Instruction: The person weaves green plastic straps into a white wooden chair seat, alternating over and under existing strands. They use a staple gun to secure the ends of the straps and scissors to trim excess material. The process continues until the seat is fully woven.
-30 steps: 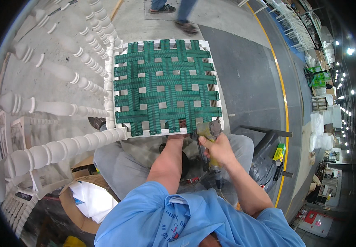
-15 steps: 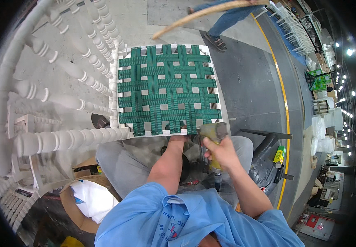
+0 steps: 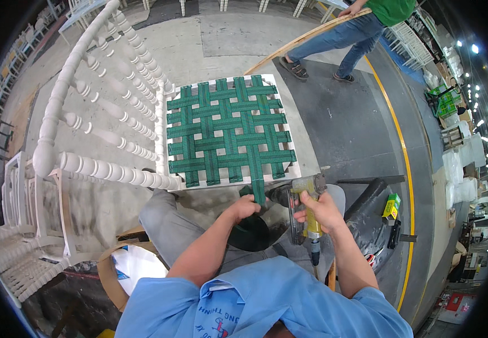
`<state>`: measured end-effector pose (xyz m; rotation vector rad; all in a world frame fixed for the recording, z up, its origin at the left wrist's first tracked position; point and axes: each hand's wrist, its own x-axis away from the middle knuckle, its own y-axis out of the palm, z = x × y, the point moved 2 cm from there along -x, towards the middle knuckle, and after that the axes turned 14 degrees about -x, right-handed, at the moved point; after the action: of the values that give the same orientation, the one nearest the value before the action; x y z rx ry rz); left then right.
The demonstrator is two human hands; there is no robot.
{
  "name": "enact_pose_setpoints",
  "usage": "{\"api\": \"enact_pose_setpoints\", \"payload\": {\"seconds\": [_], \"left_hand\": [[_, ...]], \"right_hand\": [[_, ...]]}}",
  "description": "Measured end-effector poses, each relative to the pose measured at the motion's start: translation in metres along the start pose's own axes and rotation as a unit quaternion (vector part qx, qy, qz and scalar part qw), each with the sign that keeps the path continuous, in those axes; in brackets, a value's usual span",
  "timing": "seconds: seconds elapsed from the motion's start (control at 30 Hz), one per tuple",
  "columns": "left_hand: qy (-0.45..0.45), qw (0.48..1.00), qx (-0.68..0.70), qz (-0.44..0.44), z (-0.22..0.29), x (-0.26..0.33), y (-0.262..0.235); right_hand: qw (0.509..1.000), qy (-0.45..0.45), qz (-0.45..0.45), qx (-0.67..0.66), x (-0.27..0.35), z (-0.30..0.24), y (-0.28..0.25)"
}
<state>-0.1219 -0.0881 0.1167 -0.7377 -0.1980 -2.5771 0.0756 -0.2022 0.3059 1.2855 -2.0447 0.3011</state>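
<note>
A white wooden chair lies in front of me with its back of turned spindles (image 3: 108, 104) to the left. Woven green webbing (image 3: 221, 127) covers its seat frame (image 3: 171, 179). One loose webbing strap (image 3: 258, 188) hangs over the near edge of the seat. My left hand (image 3: 243, 208) is closed on that strap just below the frame. My right hand (image 3: 321, 213) grips a yellow pneumatic staple gun (image 3: 313, 225), held off the frame by its near right corner. Below my left hand, a dark green webbing roll (image 3: 249, 232) is partly hidden.
A person in jeans (image 3: 331, 42) holds a long curved wooden strip (image 3: 300, 39) beyond the seat. At right are a black padded support (image 3: 362, 211) and a green-yellow box (image 3: 391, 207). An open carton (image 3: 108, 276) sits at lower left, near white chair frames (image 3: 58, 214).
My left hand has come out from under the seat edge with the strap. My right hand has lowered the staple gun away from the corner. The other person and the wooden strip have shifted right.
</note>
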Motion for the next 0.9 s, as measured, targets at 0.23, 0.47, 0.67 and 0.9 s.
{"api": "enact_pose_setpoints", "payload": {"seconds": [0.23,0.47,0.67,0.9], "left_hand": [[0.016,0.996,0.068,0.060,0.054,0.044,-0.034],[0.002,0.984,0.119,0.129,0.094,-0.009,-0.084],[-0.013,0.986,0.118,0.116,0.086,-0.025,-0.088],[0.002,0.983,0.130,0.127,0.086,-0.025,-0.089]], "right_hand": [[0.999,-0.001,-0.030,0.027,-0.014,-0.009,0.015],[0.998,-0.020,-0.022,0.063,-0.057,-0.006,0.057],[0.996,-0.005,0.001,0.084,-0.075,0.005,0.069],[0.994,-0.024,0.013,0.101,-0.075,0.009,0.078]]}}
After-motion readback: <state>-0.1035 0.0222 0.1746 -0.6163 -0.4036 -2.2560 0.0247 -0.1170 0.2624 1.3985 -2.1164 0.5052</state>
